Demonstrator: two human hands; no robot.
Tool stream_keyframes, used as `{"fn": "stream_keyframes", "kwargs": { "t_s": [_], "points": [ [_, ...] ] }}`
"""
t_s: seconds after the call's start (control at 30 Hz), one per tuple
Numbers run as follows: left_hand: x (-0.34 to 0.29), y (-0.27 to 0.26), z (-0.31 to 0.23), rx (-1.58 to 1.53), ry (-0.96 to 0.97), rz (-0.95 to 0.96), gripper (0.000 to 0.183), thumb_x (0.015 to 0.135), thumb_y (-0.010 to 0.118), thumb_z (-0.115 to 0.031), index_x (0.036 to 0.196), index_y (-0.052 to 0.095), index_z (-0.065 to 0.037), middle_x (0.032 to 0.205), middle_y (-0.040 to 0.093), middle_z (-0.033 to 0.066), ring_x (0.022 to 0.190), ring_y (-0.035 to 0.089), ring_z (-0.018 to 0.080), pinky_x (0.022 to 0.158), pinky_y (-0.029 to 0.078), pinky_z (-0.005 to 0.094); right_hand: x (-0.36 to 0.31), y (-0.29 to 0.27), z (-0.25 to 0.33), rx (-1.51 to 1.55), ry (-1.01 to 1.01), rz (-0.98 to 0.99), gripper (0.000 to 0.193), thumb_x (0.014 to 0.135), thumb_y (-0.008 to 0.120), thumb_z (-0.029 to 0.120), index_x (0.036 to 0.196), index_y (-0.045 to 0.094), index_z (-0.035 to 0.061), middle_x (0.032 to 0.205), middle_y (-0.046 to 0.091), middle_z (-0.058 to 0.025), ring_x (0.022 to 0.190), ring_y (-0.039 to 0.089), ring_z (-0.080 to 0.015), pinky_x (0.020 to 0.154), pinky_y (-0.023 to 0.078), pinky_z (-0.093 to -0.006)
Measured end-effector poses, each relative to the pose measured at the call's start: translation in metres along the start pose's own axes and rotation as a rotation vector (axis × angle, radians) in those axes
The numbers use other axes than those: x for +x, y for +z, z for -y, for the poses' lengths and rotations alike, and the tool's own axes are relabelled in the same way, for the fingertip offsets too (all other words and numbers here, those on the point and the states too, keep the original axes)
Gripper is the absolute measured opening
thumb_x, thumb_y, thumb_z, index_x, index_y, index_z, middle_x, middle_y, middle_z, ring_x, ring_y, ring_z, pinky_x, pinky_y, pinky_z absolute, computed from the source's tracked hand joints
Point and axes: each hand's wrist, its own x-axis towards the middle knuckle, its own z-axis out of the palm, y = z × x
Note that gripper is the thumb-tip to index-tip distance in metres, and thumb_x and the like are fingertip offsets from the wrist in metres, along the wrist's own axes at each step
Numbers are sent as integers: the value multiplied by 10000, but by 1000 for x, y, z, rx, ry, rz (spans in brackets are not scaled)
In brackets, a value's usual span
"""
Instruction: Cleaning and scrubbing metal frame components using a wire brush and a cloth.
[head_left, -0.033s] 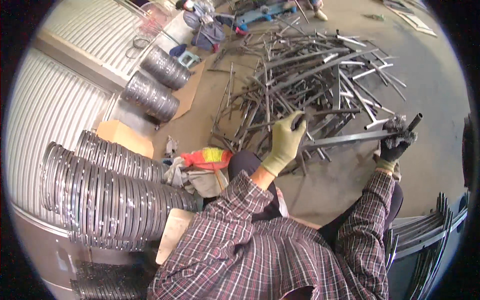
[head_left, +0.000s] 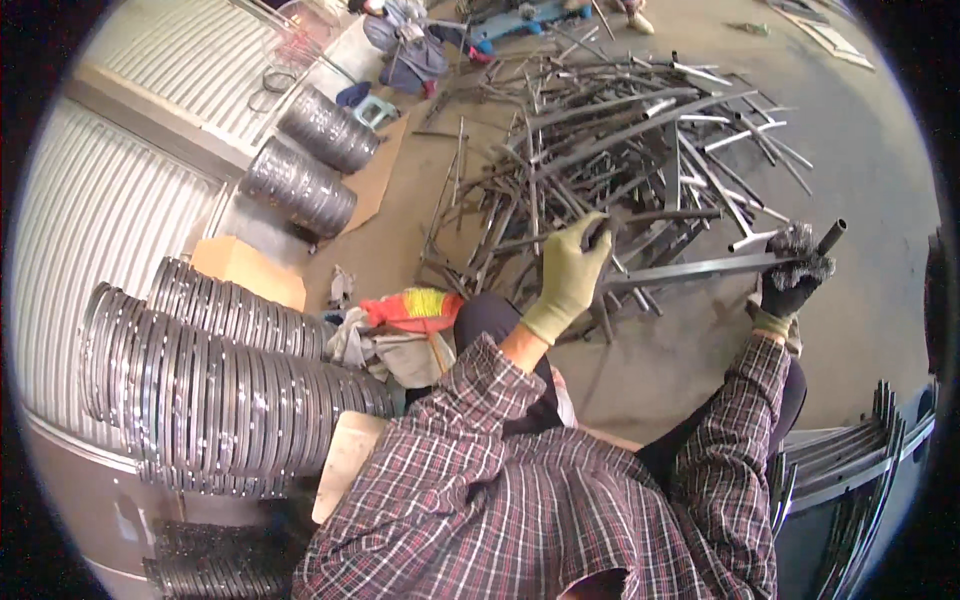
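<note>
A flat metal bar with a round dark tube across its right end stretches between my hands, above the floor. My left hand, in a pale yellow-green glove, is closed at the bar's left end, thumb and fingers curled round a dark part of it. At the other end my right hand, in a dark glove with a pale cuff, is closed on a grey tangled wad like steel wool. That wad is wrapped against the bar beside the tube. The right fingers are partly hidden by it.
Ahead lies a big tangled heap of metal tube frames. Stacked dark metal rings stand at my left, a cardboard box behind them. More metal frames are stacked at my right. A person sits farther off.
</note>
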Motion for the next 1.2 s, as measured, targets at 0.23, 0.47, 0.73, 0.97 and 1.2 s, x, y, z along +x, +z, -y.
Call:
{"fn": "stream_keyframes", "kwargs": {
  "t_s": [0.23,0.47,0.73,0.97,1.2],
  "points": [
    [6,8,6,-154,-22,5,168,837,651,-82,986,654,-5,815,664,198,731,666,329,646,494,342,-4,11,-3,10,-41,209,530,939,490,294,1452,358,293,771,481,0,716,429,-177,688,416,-349],
    [-3,9,22,-35,56,-83,191,831,658,-92,1007,658,-17,831,669,195,745,671,328,635,503,360,-11,-10,-10,-50,56,92,432,926,510,540,818,486,122,792,455,-16,731,451,-197,733,401,-348],
    [5,-9,7,-110,23,183,196,843,645,-108,1026,664,-40,874,680,175,777,683,277,676,498,327,-9,-24,-7,60,83,12,351,938,529,458,1166,407,220,818,501,-3,758,484,-174,759,442,-364],
    [11,-4,16,-187,81,267,230,875,624,-125,1088,663,-47,949,692,160,859,689,250,751,505,315,-31,-41,-32,-221,115,-173,528,932,455,577,1125,562,97,1044,610,-63,976,571,-262,933,444,-426],
    [1,8,22,-360,-36,255,213,885,615,-84,1084,662,-27,781,690,91,639,605,105,602,484,281,-117,20,-120,-266,187,-208,472,980,419,475,1171,562,67,1157,588,-51,1071,545,-197,952,445,-381]
  ]
}}
